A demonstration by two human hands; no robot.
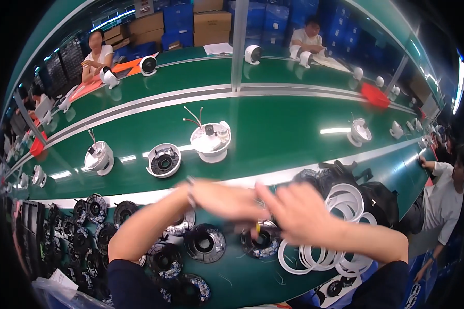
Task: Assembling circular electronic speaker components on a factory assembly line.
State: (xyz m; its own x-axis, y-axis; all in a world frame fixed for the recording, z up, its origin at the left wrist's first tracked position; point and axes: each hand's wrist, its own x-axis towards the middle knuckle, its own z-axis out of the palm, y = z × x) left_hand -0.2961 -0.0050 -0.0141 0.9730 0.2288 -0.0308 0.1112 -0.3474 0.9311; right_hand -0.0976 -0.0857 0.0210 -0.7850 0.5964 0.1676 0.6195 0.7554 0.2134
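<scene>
My left hand [226, 200] and my right hand [300, 212] come close together above the near bench, both smeared by motion. Their fingers are too blurred to show whether they hold anything. Just below them lies a round black housing with circuit boards [263, 241], partly covered by the hands. A small yellow spot shows over it; its kind is unclear. Left of it is another round black housing [205, 243]. By my right forearm lie several loose white plastic rings [294, 270], some stacked.
Many round black housings [82, 239] crowd the bench at left. Beyond, a green conveyor belt [278, 129] carries a white camera base with wires [210, 141] and a white shell with a black inside [164, 160]. A black bag [379, 203] sits at right. Other people work across and at right.
</scene>
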